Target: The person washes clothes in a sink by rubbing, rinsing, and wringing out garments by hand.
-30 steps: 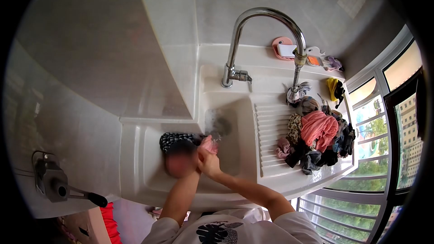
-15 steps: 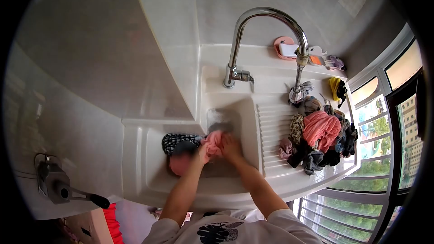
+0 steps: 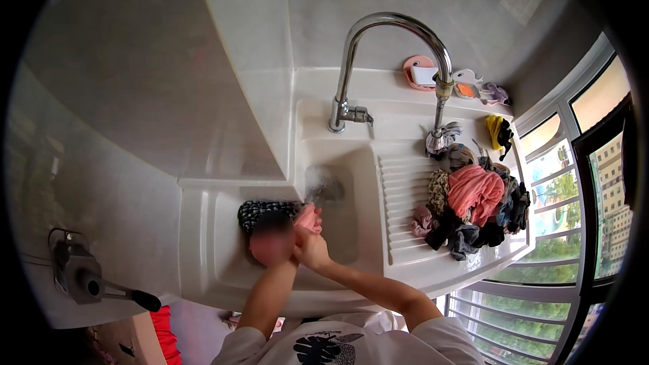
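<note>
Inside the white sink (image 3: pixel 230 270), a small pink cloth (image 3: pixel 308 217) is bunched between my two hands. My right hand (image 3: pixel 313 250) is closed round its lower part. My left hand (image 3: pixel 297 242) presses against the same cloth from the left, partly hidden by the right hand and a blurred patch. A black-and-white patterned cloth (image 3: pixel 255 212) lies at the sink's left, beside a blurred dark and pink item (image 3: pixel 272 240). Foamy water shows near the drain, just above the hands.
A chrome faucet (image 3: pixel 348 61) arches over the sink. Piled clothes (image 3: pixel 475 195) lie on the ribbed washboard (image 3: pixel 399 209) at the right. Soap dishes (image 3: pixel 417 73) stand at the back ledge. A yellow and black cloth (image 3: pixel 498 134) lies near the window.
The pink cloth and both hands have moved slightly left and down from half a second ago. My hands have come closer together, and the right one now wraps round the cloth.
</note>
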The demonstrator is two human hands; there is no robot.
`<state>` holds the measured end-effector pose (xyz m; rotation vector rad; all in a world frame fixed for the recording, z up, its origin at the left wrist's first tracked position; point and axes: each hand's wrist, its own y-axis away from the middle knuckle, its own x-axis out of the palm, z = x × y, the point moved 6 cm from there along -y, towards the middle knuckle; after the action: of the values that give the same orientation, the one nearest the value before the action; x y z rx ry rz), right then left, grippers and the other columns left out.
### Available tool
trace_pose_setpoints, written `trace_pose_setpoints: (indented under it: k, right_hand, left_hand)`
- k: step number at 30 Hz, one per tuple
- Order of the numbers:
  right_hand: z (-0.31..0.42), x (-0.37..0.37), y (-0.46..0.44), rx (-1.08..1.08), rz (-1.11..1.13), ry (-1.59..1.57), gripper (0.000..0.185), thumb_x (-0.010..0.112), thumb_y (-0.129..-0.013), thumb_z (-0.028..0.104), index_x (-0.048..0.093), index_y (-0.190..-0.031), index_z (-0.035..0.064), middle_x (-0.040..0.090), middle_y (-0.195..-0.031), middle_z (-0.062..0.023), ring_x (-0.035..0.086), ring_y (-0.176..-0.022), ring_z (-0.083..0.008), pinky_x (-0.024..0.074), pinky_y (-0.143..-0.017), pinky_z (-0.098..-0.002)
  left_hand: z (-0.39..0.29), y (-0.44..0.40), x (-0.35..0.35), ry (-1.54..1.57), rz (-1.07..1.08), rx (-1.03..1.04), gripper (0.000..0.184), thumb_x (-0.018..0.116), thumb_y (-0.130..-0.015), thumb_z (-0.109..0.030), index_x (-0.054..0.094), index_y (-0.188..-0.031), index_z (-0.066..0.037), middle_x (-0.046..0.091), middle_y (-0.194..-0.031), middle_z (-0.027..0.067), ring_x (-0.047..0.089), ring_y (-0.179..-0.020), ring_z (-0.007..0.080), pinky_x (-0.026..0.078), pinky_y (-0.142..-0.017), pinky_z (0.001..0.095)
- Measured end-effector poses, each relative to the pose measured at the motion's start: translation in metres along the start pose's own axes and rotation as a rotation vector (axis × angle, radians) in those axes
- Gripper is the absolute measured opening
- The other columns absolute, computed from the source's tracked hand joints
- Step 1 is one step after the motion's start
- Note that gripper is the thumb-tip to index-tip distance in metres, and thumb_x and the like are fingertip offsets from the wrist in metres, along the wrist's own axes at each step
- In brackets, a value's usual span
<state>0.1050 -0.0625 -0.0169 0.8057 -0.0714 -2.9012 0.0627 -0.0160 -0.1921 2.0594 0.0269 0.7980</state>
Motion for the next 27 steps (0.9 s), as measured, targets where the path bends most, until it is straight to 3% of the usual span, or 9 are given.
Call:
trace_pose_setpoints:
  k: [3, 5, 7, 8, 13, 16, 20, 22, 27]
  right_hand:
    - [-0.006, -0.003, -0.017, -0.215, -0.285, 0.261, 0.016, 0.062, -0.073, 0.023, 0.06, -0.08, 0.0098, 0.062, -0.083, -0.0195, 0.061, -0.073, -0.039, 0.0489, -0.063, -0.0469]
    - [-0.031, -0.01, -0.05, 0.069, -0.314, 0.244, 0.01, 0.061, -0.072, 0.024, 0.063, -0.076, 0.0151, 0.064, -0.073, -0.0119, 0.063, -0.066, -0.0336, 0.0491, -0.057, -0.045]
    - [-0.055, -0.02, -0.069, -0.017, -0.363, 0.277, 0.011, 0.063, -0.073, 0.025, 0.062, -0.071, 0.0142, 0.063, -0.065, -0.0079, 0.061, -0.064, -0.0317, 0.0488, -0.058, -0.0422]
    - [-0.067, -0.024, -0.078, -0.052, -0.308, 0.286, 0.013, 0.062, -0.075, 0.025, 0.062, -0.073, 0.012, 0.063, -0.076, -0.0106, 0.061, -0.071, -0.0311, 0.0489, -0.062, -0.0415]
    - [-0.176, -0.014, -0.084, 0.023, -0.368, 0.125, 0.021, 0.057, -0.082, 0.023, 0.062, -0.094, 0.0066, 0.054, -0.115, -0.0166, 0.055, -0.098, -0.0309, 0.0452, -0.081, -0.0404]
    - [-0.157, 0.001, -0.062, -0.452, -0.217, 0.521, 0.041, 0.051, -0.086, 0.022, 0.047, -0.125, 0.0104, 0.047, -0.128, -0.0127, 0.045, -0.114, -0.034, 0.0341, -0.096, -0.0465]
    - [-0.179, 0.013, -0.052, -0.372, 0.047, 0.698, 0.044, 0.052, -0.085, 0.027, 0.048, -0.126, 0.0111, 0.045, -0.132, -0.0119, 0.044, -0.118, -0.0322, 0.0339, -0.097, -0.0458]
    - [-0.191, 0.012, -0.055, 0.162, 0.089, 0.703, 0.052, 0.056, -0.082, 0.031, 0.046, -0.129, 0.0115, 0.047, -0.131, -0.0114, 0.043, -0.121, -0.0308, 0.0334, -0.099, -0.0436]
    - [-0.181, 0.012, -0.045, 0.073, 0.046, 0.695, 0.052, 0.057, -0.082, 0.033, 0.046, -0.127, 0.0084, 0.052, -0.125, -0.0145, 0.045, -0.119, -0.0336, 0.0352, -0.096, -0.0468]
  left_hand:
    - [0.012, -0.028, -0.013, 0.257, 0.275, 0.126, 0.026, 0.049, -0.091, -0.04, 0.053, -0.096, -0.014, 0.054, -0.098, 0.0008, 0.052, -0.07, 0.0171, 0.044, -0.062, 0.0313]
    - [0.033, -0.092, -0.054, 0.414, 0.557, 0.093, 0.026, 0.05, -0.091, -0.038, 0.052, -0.089, -0.013, 0.057, -0.091, 0.0, 0.055, -0.072, 0.0163, 0.045, -0.065, 0.0313]
    - [0.008, -0.029, 0.013, 0.306, 0.503, -0.028, 0.021, 0.054, -0.089, -0.03, 0.058, -0.097, -0.01, 0.06, -0.09, 0.0029, 0.059, -0.087, 0.0151, 0.049, -0.075, 0.0295]
    - [-0.013, 0.025, 0.045, 0.25, 0.27, 0.187, 0.027, 0.055, -0.088, -0.036, 0.058, -0.097, -0.011, 0.061, -0.091, 0.0054, 0.061, -0.084, 0.0171, 0.05, -0.073, 0.0307]
    - [-0.009, -0.002, -0.002, 0.137, 0.011, 0.236, 0.024, 0.054, -0.089, -0.032, 0.055, -0.095, -0.009, 0.061, -0.089, 0.0048, 0.059, -0.082, 0.0167, 0.048, -0.073, 0.0289]
    - [-0.014, -0.001, -0.011, -0.852, -0.081, 0.776, 0.006, 0.052, -0.082, -0.009, 0.051, -0.088, -0.008, 0.056, -0.078, 0.0051, 0.052, -0.068, 0.018, 0.043, -0.064, 0.0297]
    - [0.002, -0.002, -0.028, -1.392, -0.146, 0.66, 0.016, 0.046, -0.084, -0.007, 0.062, -0.087, -0.008, 0.058, -0.07, 0.0027, 0.055, -0.065, 0.0169, 0.043, -0.06, 0.0285]
    - [-0.014, 0.025, -0.009, -1.086, -0.094, 0.473, 0.017, 0.046, -0.084, -0.008, 0.063, -0.088, -0.009, 0.06, -0.072, 0.0025, 0.057, -0.066, 0.0174, 0.045, -0.061, 0.0287]
    - [0.009, -0.005, -0.035, -0.419, -0.052, 0.134, 0.021, 0.052, -0.083, -0.007, 0.06, -0.102, -0.011, 0.064, -0.091, 0.0048, 0.062, -0.082, 0.0146, 0.05, -0.067, 0.031]
